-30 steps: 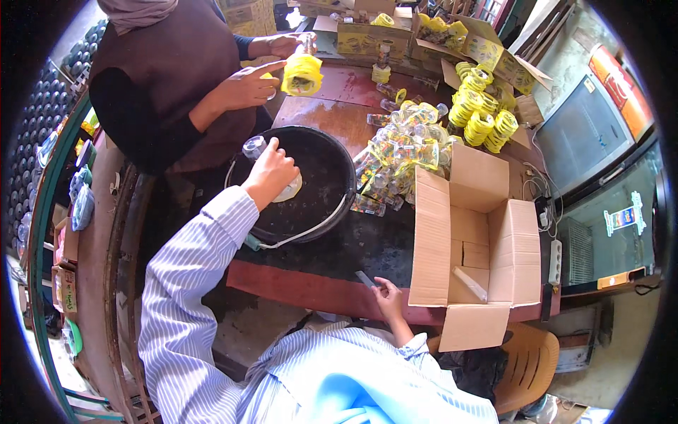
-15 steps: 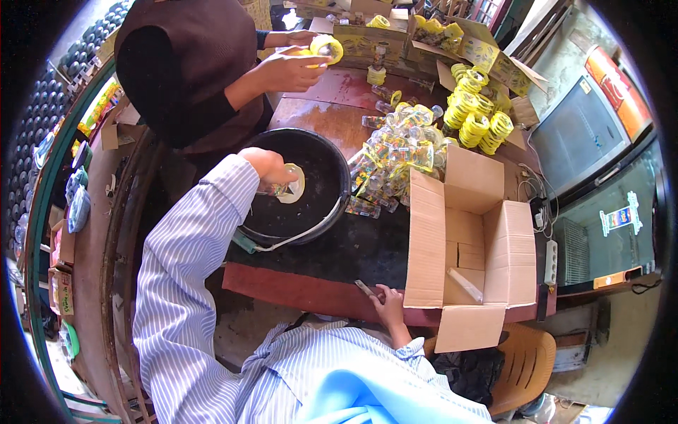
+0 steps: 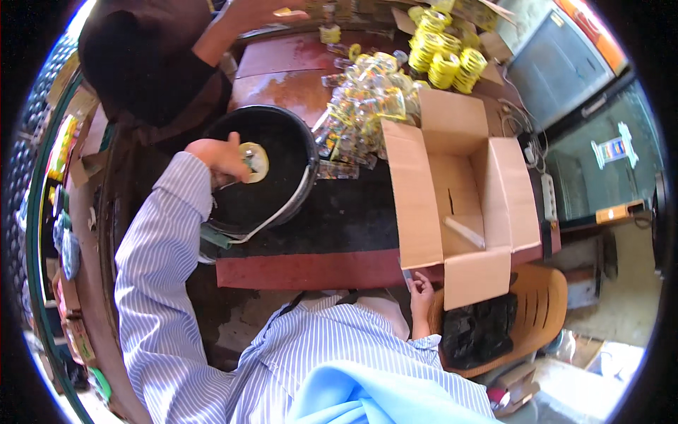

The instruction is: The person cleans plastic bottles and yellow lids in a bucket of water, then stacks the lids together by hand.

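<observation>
My left hand [image 3: 224,158] is inside the black bucket [image 3: 308,138], its thumb raised and its other fingers curled round a clear container with a pale yellow ring at its end [image 3: 258,169]. The hand hides most of the container's body. Close to the table's front edge, beside the open cardboard box [image 3: 417,194], my right hand [image 3: 421,290] pinches a slim grey tool [image 3: 407,276], too small to name. At the bottom of the box lies a narrow pale strip [image 3: 462,232].
Clear containers with colourful labels [image 3: 374,95] are heaped behind the box, with stacks of yellow rings [image 3: 445,60] beyond. A co-worker's hand [image 3: 258,14] shows at the top left. An orange chair [image 3: 537,304] bearing a black bag [image 3: 480,328] stands under the box's front flap.
My view has shifted, so the table sits further left and higher. My right hand has come nearer the box with the grey tool. My left hand has drawn slightly left, thumb now raised.
</observation>
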Motion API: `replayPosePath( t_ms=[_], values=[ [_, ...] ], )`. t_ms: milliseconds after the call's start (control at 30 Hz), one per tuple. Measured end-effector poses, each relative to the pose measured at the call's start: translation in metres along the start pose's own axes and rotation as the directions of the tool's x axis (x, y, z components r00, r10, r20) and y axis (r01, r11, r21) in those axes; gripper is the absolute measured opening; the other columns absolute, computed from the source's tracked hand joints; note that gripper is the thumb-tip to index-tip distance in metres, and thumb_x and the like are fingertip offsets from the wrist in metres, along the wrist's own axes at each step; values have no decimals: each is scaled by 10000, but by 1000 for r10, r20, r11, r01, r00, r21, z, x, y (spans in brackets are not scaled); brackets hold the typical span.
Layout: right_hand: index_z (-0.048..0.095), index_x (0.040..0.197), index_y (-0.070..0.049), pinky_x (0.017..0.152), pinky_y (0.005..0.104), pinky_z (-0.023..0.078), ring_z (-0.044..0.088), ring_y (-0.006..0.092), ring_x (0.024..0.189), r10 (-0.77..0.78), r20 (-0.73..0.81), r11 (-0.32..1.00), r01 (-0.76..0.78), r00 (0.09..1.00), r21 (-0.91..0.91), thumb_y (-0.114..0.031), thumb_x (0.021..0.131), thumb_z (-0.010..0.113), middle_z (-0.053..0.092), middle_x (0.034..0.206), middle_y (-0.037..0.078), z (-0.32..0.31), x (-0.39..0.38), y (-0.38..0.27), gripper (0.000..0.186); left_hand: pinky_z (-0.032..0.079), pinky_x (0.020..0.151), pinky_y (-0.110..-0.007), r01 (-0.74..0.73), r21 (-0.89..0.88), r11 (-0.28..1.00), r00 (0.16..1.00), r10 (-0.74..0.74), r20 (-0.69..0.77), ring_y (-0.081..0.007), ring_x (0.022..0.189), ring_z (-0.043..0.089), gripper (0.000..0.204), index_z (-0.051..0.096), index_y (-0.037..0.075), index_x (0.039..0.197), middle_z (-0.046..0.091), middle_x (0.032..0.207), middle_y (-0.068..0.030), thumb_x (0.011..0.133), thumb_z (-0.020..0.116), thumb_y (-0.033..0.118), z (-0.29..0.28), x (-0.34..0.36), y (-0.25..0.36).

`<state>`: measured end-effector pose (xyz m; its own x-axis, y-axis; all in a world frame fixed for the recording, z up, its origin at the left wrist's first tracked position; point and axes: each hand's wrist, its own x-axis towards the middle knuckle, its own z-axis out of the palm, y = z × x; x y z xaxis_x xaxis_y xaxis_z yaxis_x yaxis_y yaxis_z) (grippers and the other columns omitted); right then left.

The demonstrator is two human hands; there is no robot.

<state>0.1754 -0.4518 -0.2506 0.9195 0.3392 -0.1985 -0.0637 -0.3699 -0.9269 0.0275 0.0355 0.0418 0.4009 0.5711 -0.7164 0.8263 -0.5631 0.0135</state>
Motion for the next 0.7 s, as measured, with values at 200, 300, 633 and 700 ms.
replayPosePath(
  t_ms=[200, 300, 633, 700],
  values=[
    [555, 1092, 27, 603, 183, 400, 494, 52, 653, -9, -188, 988, 37, 982, 149, -48, 814, 644, 556, 731, -14, -48, -18, 31, 302, 476, 677, -347, -61, -5, 998, 995, 60, -85, -263, 801, 619, 720, 423, -43, 1152, 627, 906, -201, 639, 690, 386, -5, 12, -9],
    [569, 1078, 25, 606, 197, 407, 498, 55, 654, 61, -298, 988, -15, 953, 154, -50, 815, 642, 568, 751, -8, -81, -29, 35, 283, 476, 743, -368, -62, -7, 998, 991, 61, -122, -301, 866, 625, 653, 441, -37, 1109, 625, 949, -217, 659, 682, 371, 2, 13, -11],
    [527, 1160, 70, 818, 269, 444, 568, 144, 913, 215, -740, 884, 195, 638, 425, -114, 848, 625, 597, 1058, 101, -178, 34, 74, 375, 476, 858, -409, 63, 195, 979, 908, 24, -418, -368, 992, 586, 559, 504, -17, 1069, 596, 1044, -244, 622, 723, 238, 15, 7, -23],
    [524, 1157, 78, 822, 272, 447, 571, 152, 916, 190, -735, 864, 244, 651, 440, -121, 846, 630, 597, 1059, 106, -207, 67, 84, 385, 491, 831, -409, 68, 200, 977, 898, 27, -438, -362, 957, 599, 494, 551, 6, 1005, 610, 1022, -216, 597, 739, 212, 17, 7, -19]
  ],
)
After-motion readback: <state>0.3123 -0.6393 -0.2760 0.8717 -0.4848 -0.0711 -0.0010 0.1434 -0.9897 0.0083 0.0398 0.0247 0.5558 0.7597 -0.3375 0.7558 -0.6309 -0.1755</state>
